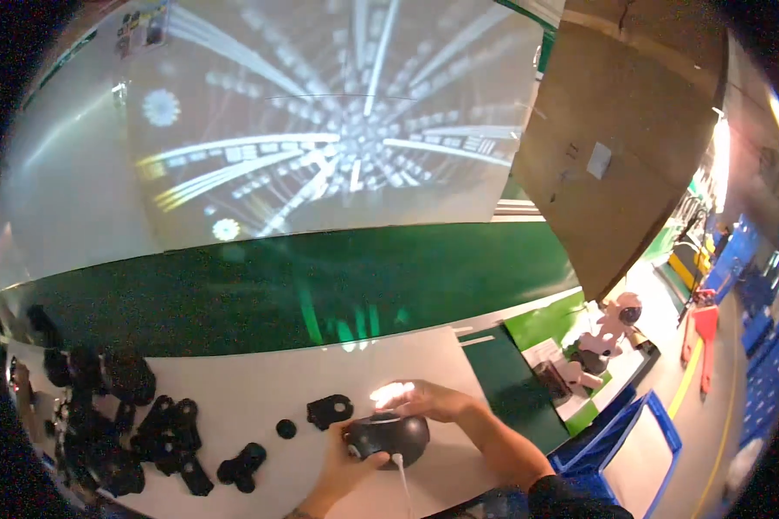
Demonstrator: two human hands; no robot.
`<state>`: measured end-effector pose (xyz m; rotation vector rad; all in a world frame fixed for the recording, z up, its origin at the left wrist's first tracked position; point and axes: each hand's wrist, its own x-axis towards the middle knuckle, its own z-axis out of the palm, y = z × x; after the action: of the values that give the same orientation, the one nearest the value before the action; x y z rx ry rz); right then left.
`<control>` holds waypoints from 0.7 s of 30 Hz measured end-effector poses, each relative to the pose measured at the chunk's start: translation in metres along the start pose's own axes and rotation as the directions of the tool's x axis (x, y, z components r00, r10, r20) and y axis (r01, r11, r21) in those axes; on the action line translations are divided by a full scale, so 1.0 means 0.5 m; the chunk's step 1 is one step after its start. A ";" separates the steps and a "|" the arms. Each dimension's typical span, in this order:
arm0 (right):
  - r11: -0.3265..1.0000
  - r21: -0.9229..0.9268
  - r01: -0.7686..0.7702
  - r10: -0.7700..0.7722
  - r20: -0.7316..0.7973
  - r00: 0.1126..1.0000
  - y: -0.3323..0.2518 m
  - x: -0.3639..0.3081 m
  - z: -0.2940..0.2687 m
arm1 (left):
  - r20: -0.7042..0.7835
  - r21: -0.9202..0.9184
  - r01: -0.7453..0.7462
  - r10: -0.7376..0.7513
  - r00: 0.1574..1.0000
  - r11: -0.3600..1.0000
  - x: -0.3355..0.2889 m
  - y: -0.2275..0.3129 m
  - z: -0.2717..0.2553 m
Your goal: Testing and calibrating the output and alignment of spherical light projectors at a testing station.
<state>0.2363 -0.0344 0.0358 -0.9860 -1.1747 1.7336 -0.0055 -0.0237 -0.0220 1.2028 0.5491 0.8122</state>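
A black, rounded projector lamp (409,439) with a pale cable hangs over the white tabletop, close to me. My left hand (352,463) grips its near left side, with the thumb across the front. Over its top lies my right hand (433,401), its fingers curved against the lamp's upper far side and lit brightly by it. To the left of the lamp are a flat black plate with a round hole (325,415), a small black disc (286,428) and a lobed black part (243,468).
Several black parts (169,437) are heaped at the left. A light pattern falls on the white panel (86,190) above the green strip (234,303). Cardboard (619,112) hangs at right, above an astronaut figure (614,322). Blue crates (645,450) stand at lower right.
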 end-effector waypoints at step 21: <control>0.982 -0.188 -0.013 0.005 -0.041 0.999 -0.053 0.018 0.031 | -0.050 0.034 0.021 -0.019 0.999 0.999 -0.013 0.088 0.009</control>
<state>0.2237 -0.0249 0.0637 -1.1342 -1.3283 1.6239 -0.0170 -0.0253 0.0213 1.2094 0.6166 0.8202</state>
